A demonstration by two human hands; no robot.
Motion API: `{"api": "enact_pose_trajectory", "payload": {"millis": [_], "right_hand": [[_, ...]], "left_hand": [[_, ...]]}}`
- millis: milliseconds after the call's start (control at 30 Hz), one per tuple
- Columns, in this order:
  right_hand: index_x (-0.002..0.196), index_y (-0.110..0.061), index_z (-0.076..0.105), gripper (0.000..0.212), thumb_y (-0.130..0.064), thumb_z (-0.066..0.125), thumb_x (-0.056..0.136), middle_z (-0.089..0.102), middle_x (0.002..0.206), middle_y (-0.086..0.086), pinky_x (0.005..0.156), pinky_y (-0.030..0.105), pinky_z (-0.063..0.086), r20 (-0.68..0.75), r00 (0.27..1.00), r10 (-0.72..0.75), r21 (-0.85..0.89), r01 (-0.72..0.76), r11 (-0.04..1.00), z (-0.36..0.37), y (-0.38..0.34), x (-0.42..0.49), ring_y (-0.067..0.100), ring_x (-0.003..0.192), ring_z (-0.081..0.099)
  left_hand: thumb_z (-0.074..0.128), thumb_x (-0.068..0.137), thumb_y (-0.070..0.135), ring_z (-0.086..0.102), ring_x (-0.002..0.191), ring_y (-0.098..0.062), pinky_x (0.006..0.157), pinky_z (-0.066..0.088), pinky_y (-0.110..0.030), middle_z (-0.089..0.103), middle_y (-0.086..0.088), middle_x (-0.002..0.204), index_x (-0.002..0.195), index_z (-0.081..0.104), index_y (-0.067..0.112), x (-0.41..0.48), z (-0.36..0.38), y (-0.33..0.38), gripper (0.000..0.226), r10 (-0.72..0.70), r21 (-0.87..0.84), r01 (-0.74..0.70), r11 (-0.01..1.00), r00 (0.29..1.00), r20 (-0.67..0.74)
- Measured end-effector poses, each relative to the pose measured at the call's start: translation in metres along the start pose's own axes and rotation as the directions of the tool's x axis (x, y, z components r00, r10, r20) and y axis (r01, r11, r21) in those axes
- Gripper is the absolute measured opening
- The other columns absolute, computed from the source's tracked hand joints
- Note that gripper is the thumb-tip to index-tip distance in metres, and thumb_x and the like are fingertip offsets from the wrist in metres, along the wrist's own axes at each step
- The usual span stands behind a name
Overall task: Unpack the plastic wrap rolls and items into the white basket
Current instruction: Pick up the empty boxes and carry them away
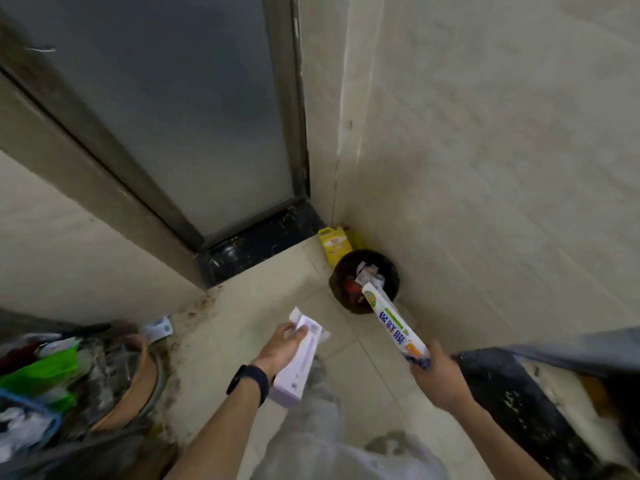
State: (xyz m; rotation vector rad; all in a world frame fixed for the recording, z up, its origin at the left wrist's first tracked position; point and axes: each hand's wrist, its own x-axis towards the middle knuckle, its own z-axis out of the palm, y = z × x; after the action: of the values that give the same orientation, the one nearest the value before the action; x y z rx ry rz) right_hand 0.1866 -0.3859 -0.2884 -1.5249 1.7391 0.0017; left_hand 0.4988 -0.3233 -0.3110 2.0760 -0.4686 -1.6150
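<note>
So I'm standing over the trash bin [363,280] in the corner, right by the yellow bag [334,244] on the tile floor [263,289]. My left hand [280,348] has its fingers [296,336] curled around a pale lilac carton [296,365], its end flaps hanging open, looks like the emptied packaging. My right hand [438,374] is closed on the near end of a plastic wrap roll [396,325] (white sleeve, green stripe, blue Chinese lettering), and its far end pokes out over the bin's rim. I'd say this is the ditch-the-packaging step: roll's out of its box, box goes in the bin. The white basket isn't anywhere I can pick out here, just a messy heap of stuff [41,375] at the left edge. Next move as I see it: let go of the carton over the bin without dropping the roll in too, then turn back and find the basket for the roll.
</note>
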Motion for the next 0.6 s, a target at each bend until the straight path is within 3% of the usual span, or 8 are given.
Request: {"api": "enact_pose_trajectory", "payload": {"millis": [100, 167, 300, 433, 533, 600], "right_hand": [[0.121, -0.014, 0.053, 0.037, -0.022, 0.068, 0.087, 0.069, 0.105, 0.012, 0.072, 0.034, 0.045, 0.033, 0.994, 0.107, 0.015, -0.108, 0.994, 0.003, -0.017, 0.036, 0.037, 0.095, 0.065], [0.118, -0.020, 0.052, 0.034, -0.028, 0.067, 0.088, 0.068, 0.099, 0.006, 0.071, 0.033, 0.045, 0.035, 0.986, 0.162, 0.043, -0.164, 0.986, 0.008, -0.023, 0.057, 0.033, 0.091, 0.066], [0.117, -0.022, 0.048, 0.033, -0.037, 0.064, 0.092, 0.066, 0.098, 0.004, 0.070, 0.034, 0.051, 0.099, 0.964, 0.248, 0.028, -0.251, 0.967, 0.029, -0.023, 0.106, 0.026, 0.079, 0.065], [0.119, -0.017, 0.046, 0.031, -0.031, 0.059, 0.095, 0.064, 0.099, 0.007, 0.064, 0.030, 0.044, 0.155, 0.935, 0.318, 0.009, -0.324, 0.946, 0.048, -0.016, 0.161, 0.021, 0.072, 0.059], [0.124, -0.011, 0.048, 0.034, -0.028, 0.056, 0.096, 0.062, 0.097, 0.008, 0.056, 0.028, 0.041, 0.205, 0.914, 0.350, -0.031, -0.351, 0.936, 0.060, -0.010, 0.209, 0.019, 0.070, 0.059], [0.125, -0.010, 0.047, 0.035, -0.027, 0.056, 0.096, 0.060, 0.096, 0.007, 0.056, 0.027, 0.042, 0.233, 0.903, 0.362, -0.032, -0.365, 0.930, 0.069, -0.005, 0.243, 0.020, 0.071, 0.059]], "left_hand": [[0.062, 0.087, 0.038, 0.064, 0.095, -0.029, 0.071, 0.054, -0.036, 0.061, -0.008, 0.113, 0.137, 0.037, 0.025, 0.040, 0.002, 0.032, 0.057, -0.123, -0.047, 0.128, 0.991, 0.987, 0.102], [0.066, 0.079, 0.029, 0.064, 0.093, -0.030, 0.070, 0.054, -0.037, 0.061, -0.011, 0.109, 0.135, 0.034, 0.018, 0.063, 0.005, 0.051, 0.065, -0.161, -0.011, 0.163, 0.987, 0.980, 0.116], [0.075, 0.077, 0.033, 0.062, 0.104, -0.031, 0.094, 0.053, -0.047, 0.060, -0.013, 0.122, 0.136, 0.040, 0.011, 0.120, 0.021, 0.077, 0.072, -0.217, 0.072, 0.209, 0.975, 0.966, 0.137], [0.074, 0.079, 0.044, 0.060, 0.097, -0.024, 0.079, 0.054, -0.038, 0.059, -0.005, 0.118, 0.134, 0.043, 0.017, 0.173, 0.040, 0.087, 0.069, -0.240, 0.195, 0.212, 0.957, 0.963, 0.127], [0.073, 0.079, 0.047, 0.060, 0.105, -0.026, 0.089, 0.053, -0.040, 0.059, -0.006, 0.123, 0.134, 0.045, 0.016, 0.218, 0.055, 0.091, 0.069, -0.231, 0.299, 0.185, 0.936, 0.965, 0.125], [0.072, 0.080, 0.049, 0.058, 0.105, -0.025, 0.084, 0.049, -0.034, 0.057, -0.004, 0.123, 0.136, 0.044, 0.017, 0.249, 0.068, 0.091, 0.070, -0.223, 0.330, 0.171, 0.928, 0.966, 0.127]]}}
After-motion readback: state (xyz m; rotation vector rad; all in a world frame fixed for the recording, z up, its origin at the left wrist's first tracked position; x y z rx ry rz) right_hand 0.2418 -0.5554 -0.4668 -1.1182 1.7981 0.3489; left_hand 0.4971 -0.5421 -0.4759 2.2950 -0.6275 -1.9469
